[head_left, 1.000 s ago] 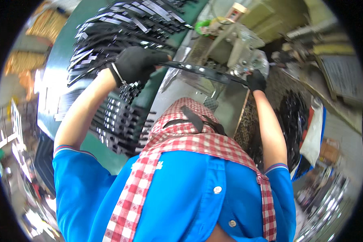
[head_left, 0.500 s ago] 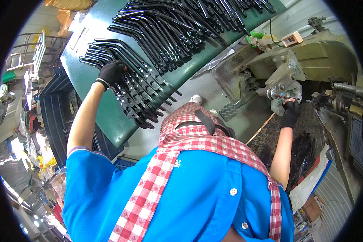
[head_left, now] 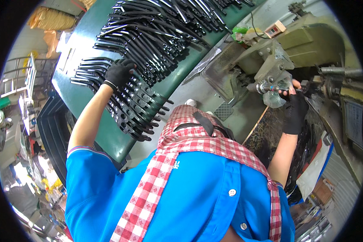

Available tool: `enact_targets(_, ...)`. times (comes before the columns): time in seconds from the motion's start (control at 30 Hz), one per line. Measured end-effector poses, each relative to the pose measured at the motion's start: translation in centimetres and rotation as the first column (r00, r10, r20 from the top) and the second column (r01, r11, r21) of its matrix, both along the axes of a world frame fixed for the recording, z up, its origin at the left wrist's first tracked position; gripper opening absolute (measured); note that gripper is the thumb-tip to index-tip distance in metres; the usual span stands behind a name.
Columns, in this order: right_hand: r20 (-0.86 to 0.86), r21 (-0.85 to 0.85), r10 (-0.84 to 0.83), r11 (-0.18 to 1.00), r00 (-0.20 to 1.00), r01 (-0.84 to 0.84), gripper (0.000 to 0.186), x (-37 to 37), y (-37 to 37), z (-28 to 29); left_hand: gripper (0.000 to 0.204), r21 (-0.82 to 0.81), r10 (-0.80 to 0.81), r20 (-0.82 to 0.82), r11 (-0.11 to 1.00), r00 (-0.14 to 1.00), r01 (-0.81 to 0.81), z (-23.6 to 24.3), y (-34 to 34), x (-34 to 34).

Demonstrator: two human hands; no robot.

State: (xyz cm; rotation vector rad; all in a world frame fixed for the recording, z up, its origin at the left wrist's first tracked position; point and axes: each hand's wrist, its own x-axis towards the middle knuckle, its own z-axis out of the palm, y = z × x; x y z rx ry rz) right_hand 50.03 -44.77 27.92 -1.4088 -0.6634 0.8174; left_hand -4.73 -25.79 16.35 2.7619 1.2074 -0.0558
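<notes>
My left hand, in a black glove with bare fingertips, curls over the near edge of a row of bent black metal bars. Each bar has a slim bent end and a flat end with round holes; the fingers close on one at the row's right side, partly hidden by the glove. Over at the right, my right hand, gloved the same way, has thumb and fingers closed at the end of a metal spindle on a machine. What those fingers hold is hidden by the hand and some clear plastic.
A large pile of similar black bars covers the far part of the green table. The machine's heavy green body fills the right side. A dark crate stands left of the table. A small switch box sits on the machine.
The view has shifted slightly. My left hand has moved right and away across the row of bars. My right hand has come round the spindle's end, with its thumb now raised beside it.
</notes>
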Motion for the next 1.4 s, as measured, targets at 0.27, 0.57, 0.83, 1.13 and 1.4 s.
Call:
enact_targets(0.27,0.162,0.030,-0.049,0.999,0.986,0.045,0.015,-2.1,-5.1,-9.1,0.037,-0.045,-0.303,-0.129,0.953,0.944,0.300,-1.4,4.6,-1.7)
enact_targets(0.57,0.869,-0.433,-0.042,0.416,0.492,0.800,0.032,13.0,-22.8,-13.2,0.035,0.135,-0.263,-0.181,0.948,0.948,0.289,0.5,10.4,-2.6)
enact_targets(0.83,0.733,-0.525,0.600,0.200,0.320,0.827,0.054,16.9,-27.7,-13.1,0.045,0.190,-0.370,0.103,0.919,0.923,0.346,9.2,6.0,12.8)
enact_targets(1.13,-0.086,0.026,-0.349,0.936,0.933,0.352,0.023,3.6,-12.6,-2.8,0.034,-0.075,-0.449,0.444,0.844,0.775,0.532,13.5,-3.8,28.3)
enact_targets(1.4,-0.517,0.256,-0.046,0.944,0.855,0.206,0.026,-1.9,-8.8,-1.5,0.033,-0.166,-0.509,0.411,0.774,0.756,0.611,15.3,-5.1,31.8)
